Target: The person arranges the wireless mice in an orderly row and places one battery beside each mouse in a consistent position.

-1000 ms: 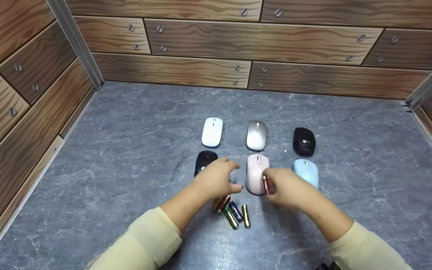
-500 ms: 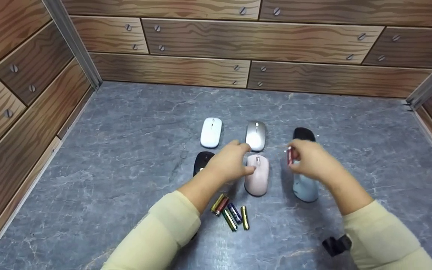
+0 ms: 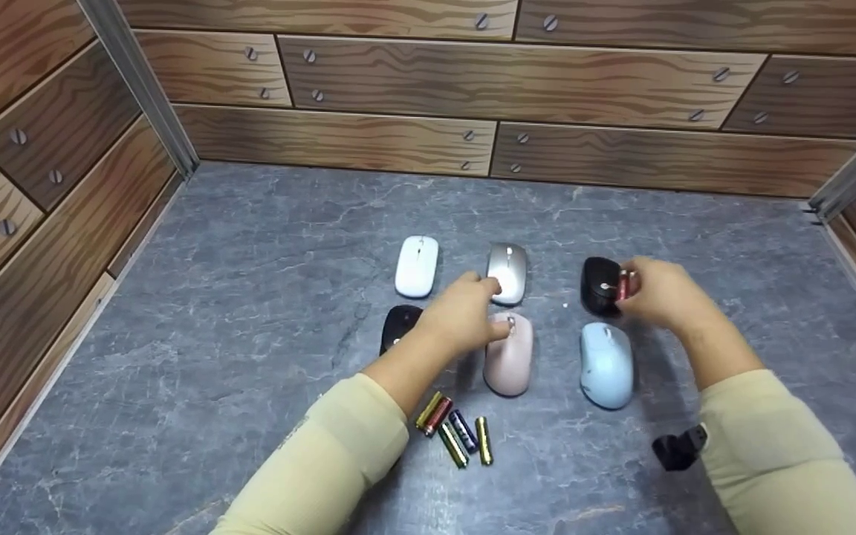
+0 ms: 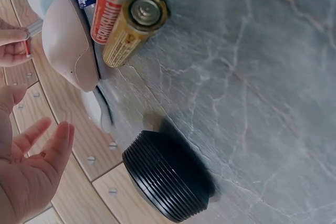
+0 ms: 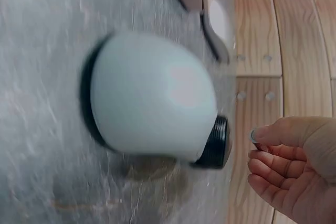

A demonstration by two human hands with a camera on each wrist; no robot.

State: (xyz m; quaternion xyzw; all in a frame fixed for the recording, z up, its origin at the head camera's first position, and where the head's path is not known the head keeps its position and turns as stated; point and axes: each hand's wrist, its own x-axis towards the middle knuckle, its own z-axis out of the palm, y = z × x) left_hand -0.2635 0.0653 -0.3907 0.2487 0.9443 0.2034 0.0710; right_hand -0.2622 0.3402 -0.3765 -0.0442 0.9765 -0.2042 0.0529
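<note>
My right hand [image 3: 662, 293] pinches a red battery [image 3: 624, 285] between thumb and fingers, just off the right side of the far-right black mouse [image 3: 597, 286]. In the right wrist view, one end of the battery [image 5: 254, 136] peeks out at the fingertips. My left hand [image 3: 458, 316] holds nothing; its fingers are spread above the pink mouse [image 3: 508, 364] and near the silver mouse [image 3: 511, 260]. Part of the front-left black mouse [image 3: 398, 327] is hidden by that hand. The light blue mouse [image 3: 606, 371] sits below the right hand.
A white mouse [image 3: 417, 266] stands at the back left. Several loose batteries lie in front, among them a red one [image 3: 439, 416], a blue one [image 3: 464, 431] and a gold one [image 3: 484, 441]. Wood-patterned walls [image 3: 391, 141] bound the grey marbled table [image 3: 272, 245].
My right hand has carried the red battery from beside the pink mouse to the right and forward, past the light blue mouse. My left hand has shifted slightly right and forward, still spread.
</note>
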